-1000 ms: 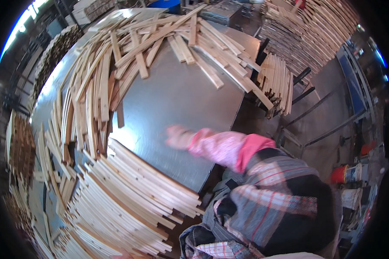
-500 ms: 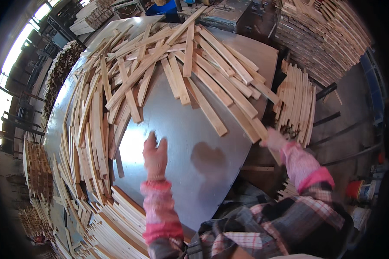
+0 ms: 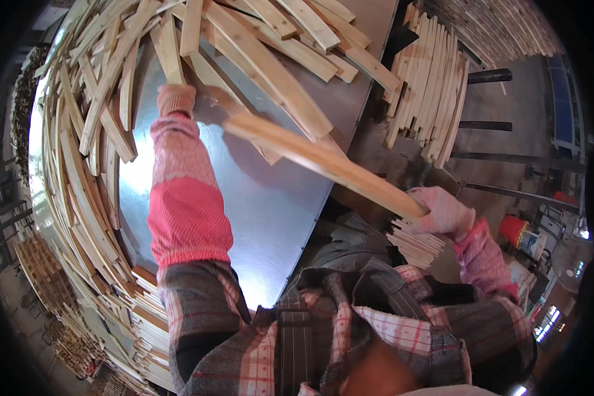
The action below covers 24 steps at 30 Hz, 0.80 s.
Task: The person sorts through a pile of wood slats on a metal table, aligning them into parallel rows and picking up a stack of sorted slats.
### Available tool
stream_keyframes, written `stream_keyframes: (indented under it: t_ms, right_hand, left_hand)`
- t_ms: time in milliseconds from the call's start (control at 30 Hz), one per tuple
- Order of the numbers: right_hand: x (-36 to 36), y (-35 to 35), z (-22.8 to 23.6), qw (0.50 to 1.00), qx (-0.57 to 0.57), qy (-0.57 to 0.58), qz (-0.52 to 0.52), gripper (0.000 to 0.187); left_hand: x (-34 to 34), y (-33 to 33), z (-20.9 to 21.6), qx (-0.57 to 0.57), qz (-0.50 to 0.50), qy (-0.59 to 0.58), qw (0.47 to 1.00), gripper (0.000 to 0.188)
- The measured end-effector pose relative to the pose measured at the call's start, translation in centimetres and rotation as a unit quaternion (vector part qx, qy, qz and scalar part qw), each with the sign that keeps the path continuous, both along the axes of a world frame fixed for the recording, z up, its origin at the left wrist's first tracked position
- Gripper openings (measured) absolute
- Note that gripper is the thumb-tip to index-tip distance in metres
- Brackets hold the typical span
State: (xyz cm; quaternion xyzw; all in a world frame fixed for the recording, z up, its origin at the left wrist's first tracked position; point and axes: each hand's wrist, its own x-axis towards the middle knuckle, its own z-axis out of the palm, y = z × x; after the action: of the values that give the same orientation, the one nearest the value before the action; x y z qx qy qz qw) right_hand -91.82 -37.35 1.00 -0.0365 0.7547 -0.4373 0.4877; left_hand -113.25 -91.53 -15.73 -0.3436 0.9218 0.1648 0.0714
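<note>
Right of the frame's centre, the person's right hand [image 3: 439,210] keeps its grip closed around the lower end of a wooden plank [image 3: 330,162], which slants up and leftward over the edge of a metal-topped bench [image 3: 264,218]. Toward the upper left, the left hand [image 3: 176,100] meets the near end of a second plank [image 3: 169,59]; its fingertips are hidden from me, so I can't tell whether that grip is spread or pinching. Loose planks [image 3: 270,76] fan across the bench's top and left, a bundle of slats [image 3: 426,89] lies at upper right, and a red bucket [image 3: 513,228] sits lower down that side.
</note>
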Motion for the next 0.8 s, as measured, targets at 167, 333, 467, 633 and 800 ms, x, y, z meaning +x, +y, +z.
stream_keyframes:
  t_ms: [167, 333, 467, 633, 800]
  right_hand:
    - [-5.8, -5.6, 0.9, 0.989, -0.105, -0.067, -0.074, 0.039]
    - [-13.8, -14.3, -6.7, 0.955, -0.056, 0.261, -0.132, 0.056]
    - [-15.5, -24.9, -9.5, 0.901, 0.335, 0.273, -0.031, 0.099]
    - [-15.5, -26.5, -9.7, 0.902, 0.327, 0.279, -0.039, 0.103]
    - [-10.8, -24.5, -7.1, 0.948, 0.146, 0.272, -0.077, 0.064]
  left_hand:
    - [7.6, -1.3, -0.9, 0.096, -0.025, -0.005, 0.995, 0.044]
    - [18.1, 6.6, -0.4, 0.188, 0.032, 0.053, 0.98, 0.049]
    - [26.9, 10.5, 3.2, 0.441, 0.126, 0.152, 0.875, 0.031]
    - [37.6, 12.3, 4.1, 0.586, 0.257, 0.29, 0.712, 0.027]
    - [47.1, 12.7, 4.4, 0.63, 0.299, 0.285, 0.658, 0.026]
